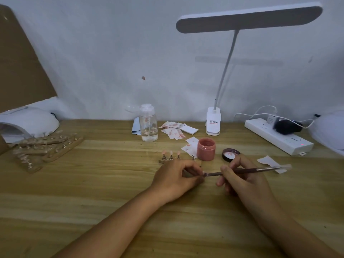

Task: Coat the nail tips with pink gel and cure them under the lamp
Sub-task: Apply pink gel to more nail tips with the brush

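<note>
Single head-worn wide-angle view, looking forward and down across the tabletop (93, 183) toward the far wall (111, 53); hands close below.

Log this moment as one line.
left hand: pinches nail tip | right hand: holds brush, end at nail tip | jar: open | lid: beside jar

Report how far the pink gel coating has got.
Done: the round pink gel jar is open, and three small tips on metal stands look pink-tinted.
In hand: the left hand pinches a small nail tip, and the right hand holds the thin dark brush against it.
Left: curing in the white dome lamp.
</note>
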`<act>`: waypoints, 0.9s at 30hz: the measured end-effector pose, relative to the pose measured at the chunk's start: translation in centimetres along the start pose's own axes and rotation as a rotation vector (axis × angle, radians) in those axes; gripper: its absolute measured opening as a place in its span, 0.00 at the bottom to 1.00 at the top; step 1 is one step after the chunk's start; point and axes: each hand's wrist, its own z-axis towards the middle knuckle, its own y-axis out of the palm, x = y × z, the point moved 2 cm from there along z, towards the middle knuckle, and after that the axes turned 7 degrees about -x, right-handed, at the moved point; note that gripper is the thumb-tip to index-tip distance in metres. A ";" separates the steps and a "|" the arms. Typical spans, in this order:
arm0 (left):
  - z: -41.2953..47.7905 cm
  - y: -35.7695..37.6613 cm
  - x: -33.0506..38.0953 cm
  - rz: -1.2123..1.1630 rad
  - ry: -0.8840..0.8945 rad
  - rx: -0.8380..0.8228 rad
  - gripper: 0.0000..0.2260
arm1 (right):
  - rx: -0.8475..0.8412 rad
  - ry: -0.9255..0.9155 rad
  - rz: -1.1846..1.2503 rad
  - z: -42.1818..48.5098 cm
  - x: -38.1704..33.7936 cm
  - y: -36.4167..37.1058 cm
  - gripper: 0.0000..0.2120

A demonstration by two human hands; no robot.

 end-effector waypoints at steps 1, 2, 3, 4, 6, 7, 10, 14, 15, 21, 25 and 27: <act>0.0 0.0 0.0 0.002 0.004 0.001 0.08 | 0.024 0.004 -0.001 0.0 0.1 -0.2 0.10; -0.1 0.0 0.0 0.002 0.007 0.001 0.08 | 0.044 0.007 0.000 0.0 0.2 -0.3 0.09; -0.1 0.0 0.1 -0.002 0.012 0.000 0.09 | 0.057 0.001 0.006 0.0 0.1 -0.4 0.09; -0.1 0.0 0.1 -0.009 0.016 -0.001 0.09 | 0.058 -0.010 0.017 0.0 0.0 -0.4 0.09; 0.0 0.0 0.1 -0.023 0.020 0.002 0.10 | 0.023 -0.028 0.021 0.0 -0.3 -0.1 0.09; 0.0 0.0 0.0 -0.023 0.018 0.004 0.10 | 0.002 -0.025 0.014 -0.1 -0.4 0.1 0.09; 0.0 0.0 0.0 -0.035 0.021 -0.004 0.09 | 0.043 0.020 0.015 0.1 0.1 -0.2 0.10; -0.2 -0.1 0.2 -0.031 0.034 0.010 0.09 | 0.060 0.004 0.069 0.0 -0.1 -0.4 0.09; -0.2 -0.1 0.2 -0.025 0.031 0.013 0.09 | 0.031 -0.009 0.065 0.0 -0.3 -0.3 0.10; -0.1 0.1 0.0 -0.005 0.052 0.017 0.11 | 0.027 0.013 0.026 0.1 0.0 -0.3 0.10; -0.1 0.0 0.1 0.031 0.078 0.030 0.12 | 0.001 0.001 0.045 0.1 -0.2 -0.1 0.10; -0.1 0.1 0.1 0.045 0.084 0.033 0.12 | -0.019 0.008 0.011 0.1 -0.1 0.0 0.10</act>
